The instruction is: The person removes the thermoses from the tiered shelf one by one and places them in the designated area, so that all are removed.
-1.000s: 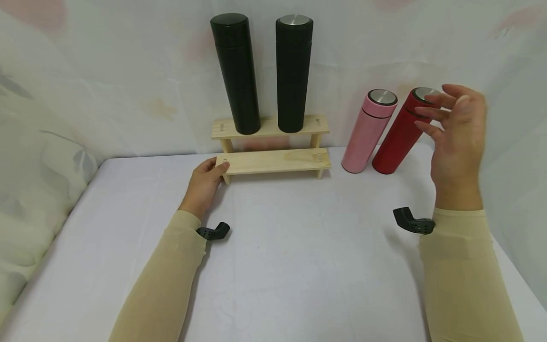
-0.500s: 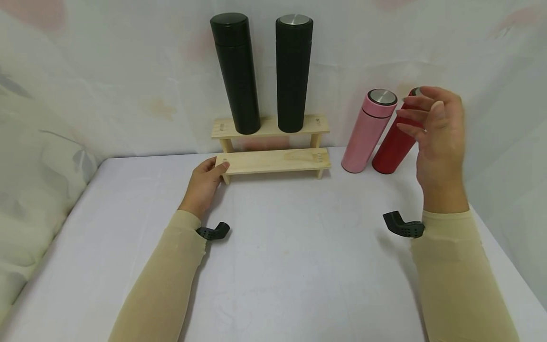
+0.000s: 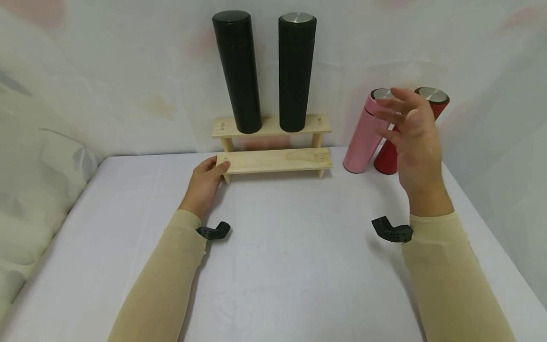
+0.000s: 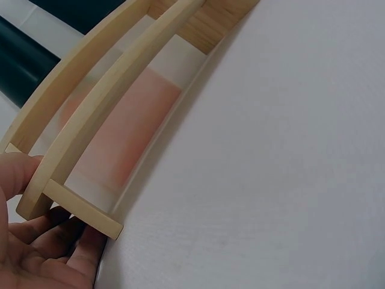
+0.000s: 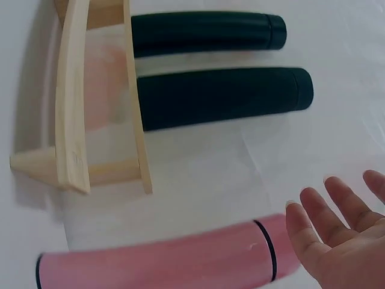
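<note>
My left hand [image 3: 204,184] grips the left end of a two-tier wooden stand [image 3: 278,160], thumb on the lower plank; in the left wrist view its fingers [image 4: 84,253] curl beneath. Two black insulated bottles stand on the upper plank: the left one [image 3: 237,76] has a dark lid, the right one [image 3: 297,76] a steel-topped lid. Beside the pink insulated bottle [image 3: 361,137] my right hand [image 3: 416,147] is raised with spread, relaxed fingers and nothing in it. In the right wrist view, its fingertips overlap the upper end of the pink bottle [image 5: 162,259]. Behind that hand, the red bottle [image 3: 386,159] is partly hidden.
A white cloth covers the table [image 3: 278,266]. Pale patterned fabric [image 3: 158,85] hangs behind the stand and at both sides. Each wrist wears a black camera mount, such as the right one [image 3: 391,231].
My right hand has moved left from in front of the red bottle to the upper part of the pink one. My left hand, the stand and the bottles hold their places.
</note>
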`<state>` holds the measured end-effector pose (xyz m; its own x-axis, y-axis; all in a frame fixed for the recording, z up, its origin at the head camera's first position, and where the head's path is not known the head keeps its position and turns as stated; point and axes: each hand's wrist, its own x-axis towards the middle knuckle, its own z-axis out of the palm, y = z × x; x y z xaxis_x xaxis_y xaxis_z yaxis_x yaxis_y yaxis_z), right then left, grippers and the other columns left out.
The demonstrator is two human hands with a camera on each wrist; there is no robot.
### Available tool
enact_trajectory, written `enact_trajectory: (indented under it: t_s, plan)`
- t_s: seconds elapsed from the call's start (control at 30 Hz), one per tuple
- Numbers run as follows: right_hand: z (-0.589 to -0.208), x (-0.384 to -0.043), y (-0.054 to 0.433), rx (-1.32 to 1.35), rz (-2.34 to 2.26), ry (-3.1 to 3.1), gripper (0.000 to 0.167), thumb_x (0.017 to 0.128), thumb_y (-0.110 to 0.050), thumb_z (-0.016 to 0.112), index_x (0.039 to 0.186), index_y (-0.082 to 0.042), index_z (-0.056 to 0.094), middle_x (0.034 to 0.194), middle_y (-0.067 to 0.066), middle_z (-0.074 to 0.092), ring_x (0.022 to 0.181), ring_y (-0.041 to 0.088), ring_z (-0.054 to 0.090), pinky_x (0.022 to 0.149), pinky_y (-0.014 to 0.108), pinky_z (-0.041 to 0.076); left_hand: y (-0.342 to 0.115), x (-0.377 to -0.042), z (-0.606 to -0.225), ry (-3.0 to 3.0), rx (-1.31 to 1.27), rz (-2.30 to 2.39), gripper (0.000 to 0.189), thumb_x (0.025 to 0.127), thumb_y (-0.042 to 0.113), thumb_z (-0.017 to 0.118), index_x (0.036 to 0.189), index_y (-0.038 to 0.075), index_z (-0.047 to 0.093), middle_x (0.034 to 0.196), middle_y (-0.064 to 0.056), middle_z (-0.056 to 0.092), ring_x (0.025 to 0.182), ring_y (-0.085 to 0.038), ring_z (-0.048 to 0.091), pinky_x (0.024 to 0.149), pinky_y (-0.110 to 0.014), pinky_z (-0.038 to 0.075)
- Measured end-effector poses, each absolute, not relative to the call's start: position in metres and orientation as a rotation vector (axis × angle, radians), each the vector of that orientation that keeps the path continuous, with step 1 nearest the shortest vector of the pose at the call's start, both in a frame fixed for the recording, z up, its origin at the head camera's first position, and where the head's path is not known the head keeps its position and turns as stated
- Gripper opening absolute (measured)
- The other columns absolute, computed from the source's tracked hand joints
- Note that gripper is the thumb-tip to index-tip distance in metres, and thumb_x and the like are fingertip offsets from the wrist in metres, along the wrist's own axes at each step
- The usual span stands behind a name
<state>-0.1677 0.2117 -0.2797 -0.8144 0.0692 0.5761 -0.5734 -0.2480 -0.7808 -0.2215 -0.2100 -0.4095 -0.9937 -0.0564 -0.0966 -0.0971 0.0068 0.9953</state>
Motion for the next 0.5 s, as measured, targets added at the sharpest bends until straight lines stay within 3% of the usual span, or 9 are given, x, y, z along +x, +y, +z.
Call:
enact_trajectory:
  t_s: [0.33,0.5]
  plan:
    - [-0.281,-0.187,0.181,0.672,2.064,-1.799,0.060,0.106,-0.042,0.063,0.157,-0.012,0.054,0.152,0.020,0.053,0.140,0.040,0.050,0.109,0.048,0.047,-0.209,-0.222,-0.409,2.199,-0.188,2.198,0.066,0.110,0.025,0.069,0.162,-0.006,0.041,0.159,-0.021,0.050,0.143,-0.026,0.054,0.118,-0.032,0.044]
    - [-0.277,-0.203,0.169,0.659,2.134,-1.849,0.068,0.103,-0.044,0.066,0.161,-0.014,0.047,0.156,0.017,0.050,0.142,0.040,0.049,0.115,0.056,0.046,-0.210,-0.223,-0.411,2.204,-0.197,2.199,0.064,0.110,0.024,0.070,0.160,-0.006,0.044,0.157,-0.022,0.052,0.140,-0.026,0.056,0.117,-0.032,0.045]
